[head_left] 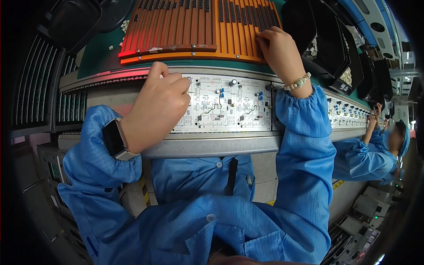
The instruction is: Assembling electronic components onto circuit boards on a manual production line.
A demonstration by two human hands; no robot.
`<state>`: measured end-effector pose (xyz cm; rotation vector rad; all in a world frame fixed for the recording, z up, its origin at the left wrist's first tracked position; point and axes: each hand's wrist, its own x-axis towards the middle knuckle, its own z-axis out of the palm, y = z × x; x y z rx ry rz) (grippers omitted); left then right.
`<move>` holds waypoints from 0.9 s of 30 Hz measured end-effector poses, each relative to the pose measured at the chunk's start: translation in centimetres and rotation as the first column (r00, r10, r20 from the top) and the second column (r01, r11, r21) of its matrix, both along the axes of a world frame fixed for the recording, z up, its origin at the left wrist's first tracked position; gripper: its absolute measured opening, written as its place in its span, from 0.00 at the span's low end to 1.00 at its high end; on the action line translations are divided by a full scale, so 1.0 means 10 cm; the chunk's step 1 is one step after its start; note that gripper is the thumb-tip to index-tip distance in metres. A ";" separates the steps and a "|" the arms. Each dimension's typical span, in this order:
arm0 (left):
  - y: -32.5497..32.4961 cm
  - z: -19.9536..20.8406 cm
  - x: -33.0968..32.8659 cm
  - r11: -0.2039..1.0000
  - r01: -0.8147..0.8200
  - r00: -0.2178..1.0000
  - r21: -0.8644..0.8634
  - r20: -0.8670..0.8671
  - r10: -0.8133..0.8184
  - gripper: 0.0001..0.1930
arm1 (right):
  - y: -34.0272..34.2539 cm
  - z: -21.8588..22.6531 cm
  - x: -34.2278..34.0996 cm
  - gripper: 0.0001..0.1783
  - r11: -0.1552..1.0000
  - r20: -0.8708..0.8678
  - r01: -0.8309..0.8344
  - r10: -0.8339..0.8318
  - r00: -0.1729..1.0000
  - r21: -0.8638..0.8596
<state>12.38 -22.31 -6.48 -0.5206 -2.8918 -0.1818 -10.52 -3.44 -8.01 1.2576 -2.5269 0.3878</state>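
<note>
My left hand is over the left part of a white printed circuit board panel. Its fingers are curled together, and whatever they hold is hidden. Small blue, black and silver components stand on the panel, which lies in a conveyor rail. Farther off, my right hand reaches to the right side of an orange slotted tray. Thumb and index finger pinch at its slots, just below rows of small black components; I cannot make out what is between them.
A brown slotted tray with black parts rests beside the orange one. Black bins holding pale parts stand at the right. More boards sit along the line, where another person works. A rack of boards is at the left.
</note>
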 end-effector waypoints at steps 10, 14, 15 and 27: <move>0.08 -0.08 0.20 0.997 0.016 1.000 -0.074 -0.026 -0.018 0.07 | 0.01 0.03 0.04 0.10 0.998 -0.051 -0.017 0.019 0.999 0.055; -0.01 -0.09 0.27 0.998 -0.024 0.999 0.066 -0.044 0.027 0.08 | 0.05 0.06 0.06 0.09 0.994 -0.068 0.011 -0.004 0.998 0.107; -0.09 -0.07 0.28 0.978 -0.103 0.991 0.184 -0.061 0.116 0.08 | 0.06 0.07 0.06 0.08 0.994 -0.074 0.008 0.000 0.997 0.110; -1.62 -0.56 0.14 0.644 -0.557 0.728 0.525 -0.064 0.682 0.04 | 0.06 0.17 0.03 0.07 0.993 -0.096 -0.059 0.069 0.993 0.105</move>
